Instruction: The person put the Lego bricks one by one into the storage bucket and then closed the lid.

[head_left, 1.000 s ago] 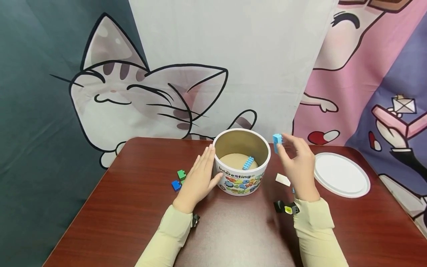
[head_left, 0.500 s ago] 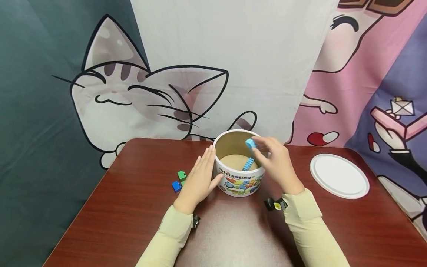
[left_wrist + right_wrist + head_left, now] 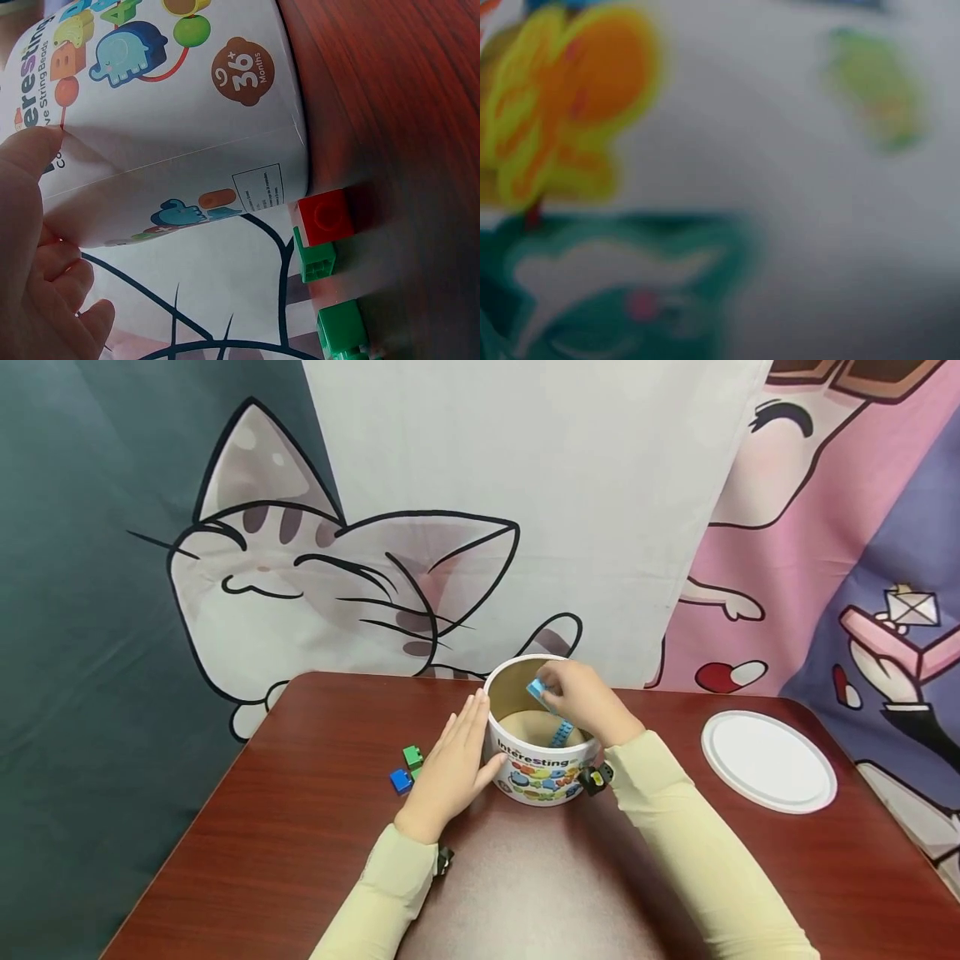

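A round white tub (image 3: 536,781) printed with coloured pictures stands on the table, its top uncovered. My left hand (image 3: 448,768) rests against the tub's left side with straight fingers; the left wrist view shows the thumb (image 3: 30,150) on the printed wall. Over the mouth, my right hand (image 3: 581,695) pinches a light blue toy brick (image 3: 536,688) by its fingertips, partly inside the rim. Another light blue studded brick (image 3: 562,734) lies on the tub's floor. Only the tub's blurred print (image 3: 577,97) fills the right wrist view.
Left of the tub lie a green brick (image 3: 412,757) and a blue brick (image 3: 401,781). The left wrist view adds a red brick (image 3: 326,216) close beside the tub. A white round lid (image 3: 768,762) lies on the table at right. A printed cloth (image 3: 600,485) hangs behind.
My right hand has carried the light blue brick leftward from beside the tub to over its mouth, then lower into it. The left hand has stayed against the tub.
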Demonstrator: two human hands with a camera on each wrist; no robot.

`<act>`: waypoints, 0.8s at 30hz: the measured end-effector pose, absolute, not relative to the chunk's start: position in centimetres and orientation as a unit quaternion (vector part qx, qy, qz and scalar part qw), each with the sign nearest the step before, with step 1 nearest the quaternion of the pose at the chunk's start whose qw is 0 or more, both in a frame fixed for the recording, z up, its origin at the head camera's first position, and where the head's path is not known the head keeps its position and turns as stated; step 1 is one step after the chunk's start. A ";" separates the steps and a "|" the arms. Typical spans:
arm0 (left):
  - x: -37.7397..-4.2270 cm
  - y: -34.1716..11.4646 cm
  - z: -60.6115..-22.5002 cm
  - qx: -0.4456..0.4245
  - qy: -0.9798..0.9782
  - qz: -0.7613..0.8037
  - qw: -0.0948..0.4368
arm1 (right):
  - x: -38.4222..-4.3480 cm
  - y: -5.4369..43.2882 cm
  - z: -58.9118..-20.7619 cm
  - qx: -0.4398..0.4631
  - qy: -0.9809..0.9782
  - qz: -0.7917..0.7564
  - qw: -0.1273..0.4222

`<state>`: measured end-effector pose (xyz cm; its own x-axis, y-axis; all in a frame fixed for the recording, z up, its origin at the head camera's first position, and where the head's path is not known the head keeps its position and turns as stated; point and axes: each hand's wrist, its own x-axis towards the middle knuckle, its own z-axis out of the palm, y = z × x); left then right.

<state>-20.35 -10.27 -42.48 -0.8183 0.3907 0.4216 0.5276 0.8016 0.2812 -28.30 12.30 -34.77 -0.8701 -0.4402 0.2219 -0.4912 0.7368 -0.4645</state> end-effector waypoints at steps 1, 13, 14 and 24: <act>-20.4 -10.2 -42.5 -0.248 -0.932 -0.197 0.175 | -28.5 12.3 -34.8 0.243 -0.932 0.263 0.054; -20.2 -10.3 -42.4 -0.239 -0.936 -0.196 0.170 | -27.4 15.3 -34.5 0.205 -0.903 0.345 0.153; -20.2 -10.3 -42.4 -0.240 -0.936 -0.195 0.171 | -27.1 15.7 -34.5 0.203 -0.897 0.355 0.167; -20.1 -10.3 -42.2 -0.243 -0.936 -0.189 0.168 | -24.1 20.6 -36.3 0.146 -0.899 0.363 0.197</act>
